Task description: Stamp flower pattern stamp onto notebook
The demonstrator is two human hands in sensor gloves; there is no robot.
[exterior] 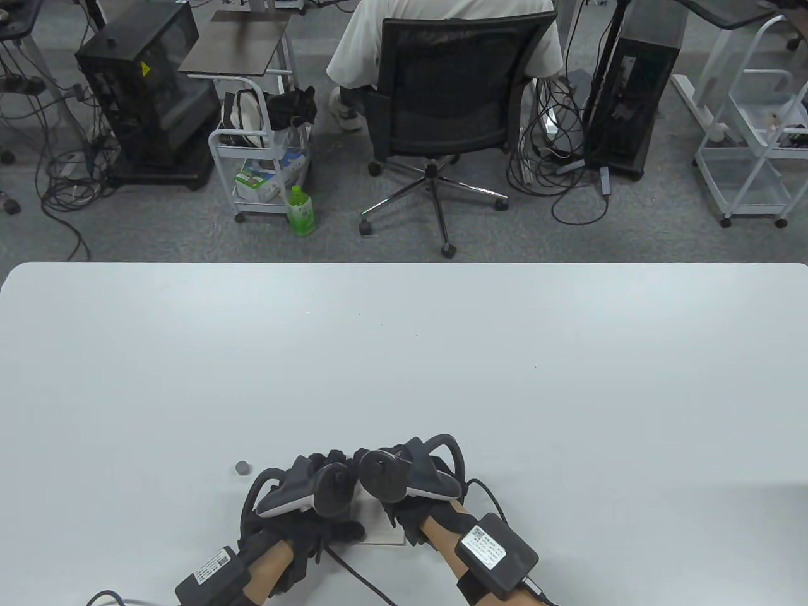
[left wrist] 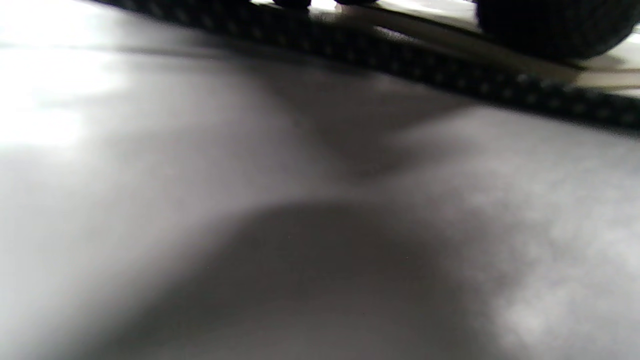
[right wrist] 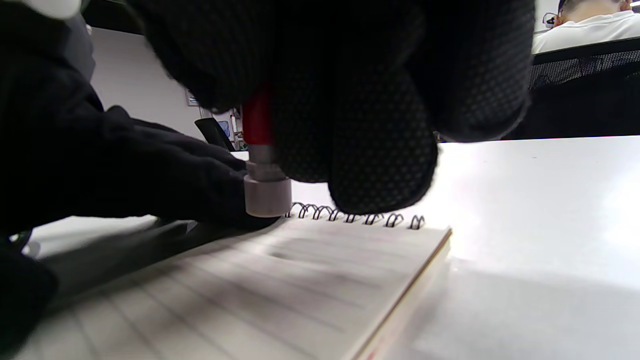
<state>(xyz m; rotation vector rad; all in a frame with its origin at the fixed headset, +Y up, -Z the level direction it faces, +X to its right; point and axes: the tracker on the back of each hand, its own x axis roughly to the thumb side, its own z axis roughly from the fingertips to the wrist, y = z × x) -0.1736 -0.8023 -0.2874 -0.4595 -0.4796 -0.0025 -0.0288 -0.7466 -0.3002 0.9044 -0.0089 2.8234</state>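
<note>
A spiral notebook (exterior: 386, 535) lies open near the table's front edge, mostly hidden under both hands. In the right wrist view its lined page (right wrist: 300, 280) and wire spiral show. My right hand (exterior: 410, 476) grips a stamp (right wrist: 266, 195) with a red shaft and a round grey base. It holds the stamp upright just above the page, near the spiral. My left hand (exterior: 309, 492) rests on the notebook's left side with its fingers (right wrist: 165, 165) lying flat next to the stamp. The left wrist view is a blur of table surface.
A small grey round cap (exterior: 240, 468) sits on the white table (exterior: 404, 353), just left of my left hand. Cables run from both wrists off the front edge. An office chair (exterior: 442, 95) with a seated person stands beyond the far edge.
</note>
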